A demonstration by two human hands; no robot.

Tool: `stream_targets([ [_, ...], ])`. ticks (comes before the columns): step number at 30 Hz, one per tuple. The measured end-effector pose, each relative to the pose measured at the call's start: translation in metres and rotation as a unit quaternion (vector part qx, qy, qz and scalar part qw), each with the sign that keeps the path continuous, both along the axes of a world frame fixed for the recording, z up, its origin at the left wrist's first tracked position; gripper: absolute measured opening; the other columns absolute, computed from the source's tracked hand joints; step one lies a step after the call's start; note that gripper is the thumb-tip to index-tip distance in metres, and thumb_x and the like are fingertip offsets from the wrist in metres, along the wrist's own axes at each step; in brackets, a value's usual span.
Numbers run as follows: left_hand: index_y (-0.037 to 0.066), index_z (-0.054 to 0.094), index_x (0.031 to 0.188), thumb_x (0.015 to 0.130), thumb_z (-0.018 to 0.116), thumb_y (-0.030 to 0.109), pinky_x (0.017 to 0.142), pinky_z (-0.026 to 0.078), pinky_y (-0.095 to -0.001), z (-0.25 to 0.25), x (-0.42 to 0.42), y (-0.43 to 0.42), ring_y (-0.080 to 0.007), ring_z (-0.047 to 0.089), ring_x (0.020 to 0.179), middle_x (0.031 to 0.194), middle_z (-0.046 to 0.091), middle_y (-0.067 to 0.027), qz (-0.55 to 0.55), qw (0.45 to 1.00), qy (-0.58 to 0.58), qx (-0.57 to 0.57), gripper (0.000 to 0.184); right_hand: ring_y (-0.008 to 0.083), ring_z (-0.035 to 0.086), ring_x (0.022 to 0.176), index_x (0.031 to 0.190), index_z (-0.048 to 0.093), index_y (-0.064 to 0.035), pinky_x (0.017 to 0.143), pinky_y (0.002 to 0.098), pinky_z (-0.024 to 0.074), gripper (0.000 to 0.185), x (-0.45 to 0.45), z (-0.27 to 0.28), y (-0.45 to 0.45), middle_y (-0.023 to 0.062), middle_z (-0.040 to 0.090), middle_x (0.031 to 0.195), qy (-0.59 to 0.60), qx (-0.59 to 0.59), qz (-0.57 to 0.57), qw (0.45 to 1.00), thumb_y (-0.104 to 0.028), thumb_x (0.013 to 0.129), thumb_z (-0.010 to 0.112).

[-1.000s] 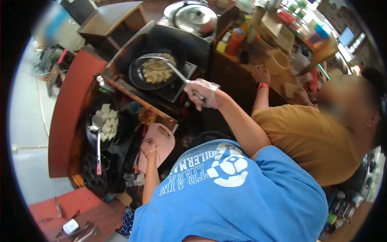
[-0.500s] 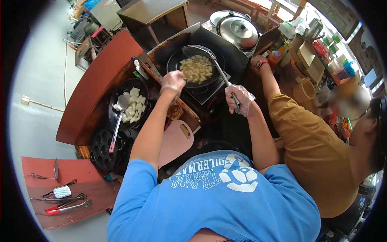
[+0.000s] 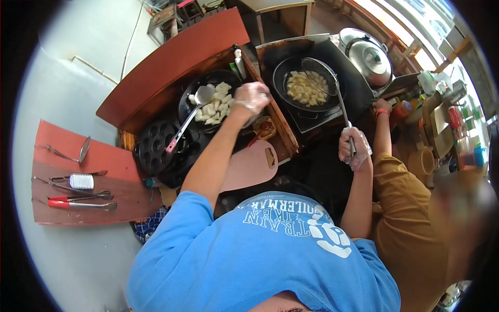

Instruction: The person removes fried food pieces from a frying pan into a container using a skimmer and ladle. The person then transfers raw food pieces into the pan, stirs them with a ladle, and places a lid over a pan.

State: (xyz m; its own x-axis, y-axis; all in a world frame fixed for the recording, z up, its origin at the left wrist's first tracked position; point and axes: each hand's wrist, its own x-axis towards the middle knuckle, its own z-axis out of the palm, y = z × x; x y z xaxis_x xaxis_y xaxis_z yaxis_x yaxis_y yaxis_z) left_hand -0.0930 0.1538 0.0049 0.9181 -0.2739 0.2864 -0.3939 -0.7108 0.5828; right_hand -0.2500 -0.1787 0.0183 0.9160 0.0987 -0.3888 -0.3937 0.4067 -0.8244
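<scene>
My right hand, in a clear plastic glove, is wrapped round the handle of a wire skimmer. The skimmer's round mesh is over the right wok, where pale pieces sit in liquid. My left hand, also gloved, is raised at the right edge of the left wok. Its fingers look bent together; what they hold, if anything, is too blurred to make out. White pieces lie in the left wok under the head of a pink-handled ladle.
A pink cutting board lies before me. Left are a round-hollowed pan and red-handled tongs. A lidded metal pot stands behind right. Another person's brown sleeve is close to my right arm.
My left hand has risen from the cutting board to between the woks. My right hand still grips the skimmer. The view has turned left, and the other person's hand has moved towards the pot side.
</scene>
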Motion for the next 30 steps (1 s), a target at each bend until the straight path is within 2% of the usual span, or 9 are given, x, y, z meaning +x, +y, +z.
stream_targets([
  [7, 0.02, 0.076, 0.099, 0.074, 0.069, 0.021, 0.09, 0.054, -0.0358, -0.027, -0.021, 0.202, -0.0263, 0.069, 0.098, 0.102, 0.073, -0.0056, 0.265, 0.925, 0.246, 0.119, 0.026, 0.0127, 0.042, 0.035, 0.064, 0.047, -0.0102, 0.038, 0.0315, 0.0466, 0.025, 0.0, 0.0, 0.001, 0.0015, 0.044, 0.049, 0.008, 0.039, -0.006, 0.999, -0.02, 0.085, 0.052],
  [10, 0.01, 0.074, 0.097, 0.079, 0.063, 0.016, 0.07, 0.056, -0.0384, -0.034, -0.017, 0.211, -0.0282, 0.071, 0.078, 0.085, 0.073, -0.0128, 0.143, 0.946, 0.202, 0.21, 0.022, 0.0124, 0.042, 0.035, 0.064, 0.047, -0.0103, 0.038, 0.032, 0.0463, 0.024, 0.001, 0.003, 0.003, 0.0014, 0.044, 0.049, 0.022, 0.036, -0.013, 0.999, -0.02, 0.085, 0.052],
  [13, -0.006, 0.067, 0.089, 0.085, 0.057, 0.012, 0.04, 0.037, -0.0322, -0.06, 0.004, 0.159, -0.0191, 0.05, 0.045, 0.06, 0.054, -0.0099, 0.095, 0.919, 0.288, -0.252, 0.021, 0.0122, 0.043, 0.036, 0.064, 0.047, -0.0106, 0.038, 0.0322, 0.046, 0.023, 0.002, 0.001, 0.004, 0.0011, 0.044, 0.049, 0.011, 0.033, -0.02, 0.999, -0.019, 0.085, 0.052],
  [14, -0.003, 0.069, 0.088, 0.08, 0.062, 0.017, 0.041, 0.041, -0.0312, -0.054, 0.009, 0.13, -0.0186, 0.054, 0.047, 0.06, 0.056, -0.0072, 0.072, 0.865, 0.366, -0.335, 0.023, 0.0122, 0.043, 0.036, 0.064, 0.047, -0.0106, 0.038, 0.0321, 0.0461, 0.022, 0.002, 0.001, 0.006, 0.0011, 0.044, 0.05, 0.004, 0.032, -0.023, 0.999, -0.019, 0.085, 0.052],
  [15, 0.001, 0.071, 0.084, 0.072, 0.069, 0.022, 0.048, 0.049, -0.0321, -0.032, -0.001, 0.091, -0.0214, 0.061, 0.052, 0.063, 0.063, -0.0073, -0.028, 0.997, 0.068, -0.013, 0.024, 0.0122, 0.043, 0.037, 0.064, 0.047, -0.0105, 0.039, 0.0319, 0.0463, 0.022, 0.004, 0.001, 0.007, 0.001, 0.044, 0.05, -0.004, 0.031, -0.026, 0.999, -0.018, 0.085, 0.052],
  [19, 0.004, 0.072, 0.102, 0.072, 0.083, 0.021, 0.06, 0.055, -0.0282, -0.049, 0.043, -0.027, -0.0135, 0.066, 0.066, 0.078, 0.07, -0.0052, -0.037, 0.979, 0.14, -0.142, 0.036, 0.012, 0.042, 0.037, 0.066, 0.047, -0.0103, 0.039, 0.0317, 0.0464, 0.022, 0.01, -0.001, 0.011, 0.0006, 0.044, 0.051, -0.008, 0.023, -0.029, 0.999, -0.019, 0.085, 0.052],
  [21, 0.006, 0.07, 0.11, 0.078, 0.077, 0.034, 0.092, 0.052, -0.0359, 0.014, 0.008, -0.066, -0.0296, 0.069, 0.097, 0.106, 0.072, -0.0148, -0.045, 0.995, -0.035, 0.086, 0.043, 0.012, 0.042, 0.037, 0.066, 0.047, -0.0104, 0.039, 0.0318, 0.0464, 0.022, 0.013, -0.002, 0.013, 0.0007, 0.044, 0.052, -0.001, 0.015, -0.034, 0.999, -0.019, 0.085, 0.053],
  [23, 0.007, 0.068, 0.115, 0.082, 0.07, 0.037, 0.099, 0.047, -0.04, 0.028, 0.005, -0.08, -0.0348, 0.062, 0.112, 0.119, 0.066, -0.0188, 0.007, 0.987, 0.154, -0.043, 0.044, 0.012, 0.042, 0.037, 0.067, 0.047, -0.0105, 0.039, 0.0319, 0.0463, 0.021, 0.011, -0.003, 0.014, 0.0007, 0.044, 0.052, 0.009, 0.007, -0.036, 0.999, -0.019, 0.085, 0.053],
  [30, 0.009, 0.069, 0.11, 0.085, 0.065, 0.032, 0.09, 0.051, -0.0434, 0.032, -0.065, 0.058, -0.0318, 0.064, 0.102, 0.107, 0.068, -0.0133, 0.083, 0.976, -0.075, 0.189, 0.034, 0.0131, 0.042, 0.037, 0.068, 0.047, -0.011, 0.039, 0.0325, 0.0448, 0.021, 0.014, -0.017, 0.013, 0.0014, 0.044, 0.051, 0.042, 0.019, -0.033, 0.998, -0.02, 0.085, 0.055],
])
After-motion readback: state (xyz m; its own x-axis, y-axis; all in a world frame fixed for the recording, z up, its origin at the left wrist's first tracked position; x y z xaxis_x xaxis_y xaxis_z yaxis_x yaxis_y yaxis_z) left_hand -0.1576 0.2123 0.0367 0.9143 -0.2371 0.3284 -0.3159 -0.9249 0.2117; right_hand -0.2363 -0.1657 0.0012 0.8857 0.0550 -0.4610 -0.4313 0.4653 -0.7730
